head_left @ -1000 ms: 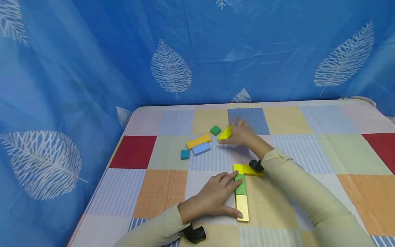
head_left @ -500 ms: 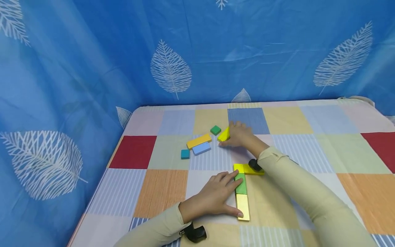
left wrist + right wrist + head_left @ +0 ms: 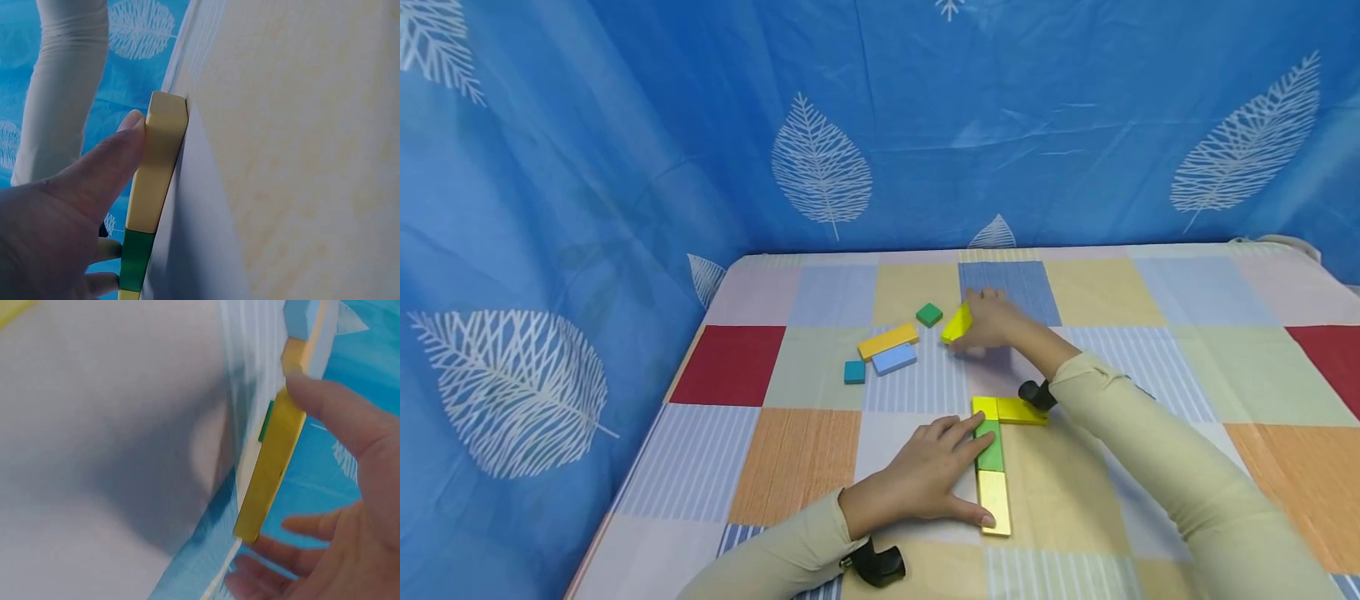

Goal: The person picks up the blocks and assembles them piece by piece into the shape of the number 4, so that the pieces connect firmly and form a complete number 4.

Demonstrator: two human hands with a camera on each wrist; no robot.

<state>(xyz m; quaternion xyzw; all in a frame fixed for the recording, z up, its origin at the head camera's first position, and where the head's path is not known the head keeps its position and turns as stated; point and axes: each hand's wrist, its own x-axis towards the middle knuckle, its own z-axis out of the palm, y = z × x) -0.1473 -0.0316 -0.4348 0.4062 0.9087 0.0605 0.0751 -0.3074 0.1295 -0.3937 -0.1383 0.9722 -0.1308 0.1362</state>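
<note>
My right hand (image 3: 992, 321) pinches a long yellow block (image 3: 270, 469) between the thumb and a finger. In the head view this yellow block slants over the far middle of the table. My left hand (image 3: 917, 475) lies spread along a column of blocks, thumb on the pale gold block (image 3: 994, 503) and fingertips by the green block (image 3: 990, 447). A small yellow block (image 3: 984, 407) tops the column, and another yellow block (image 3: 1019, 411) extends right from it, partly hidden by the right wrist camera. The left wrist view shows the thumb against the gold block (image 3: 157, 162).
Left of the right hand lie a dark green block (image 3: 928, 314), an orange-yellow block (image 3: 887, 341), a light blue block (image 3: 894, 359) and a teal block (image 3: 854, 372). A patchwork cloth (image 3: 1120, 475) covers the table. Blue curtains (image 3: 700, 125) hang behind it and at left.
My right hand has drawn the yellow block slightly to the right, away from the dark green block. My left hand stays on the column. The head view has shifted a little.
</note>
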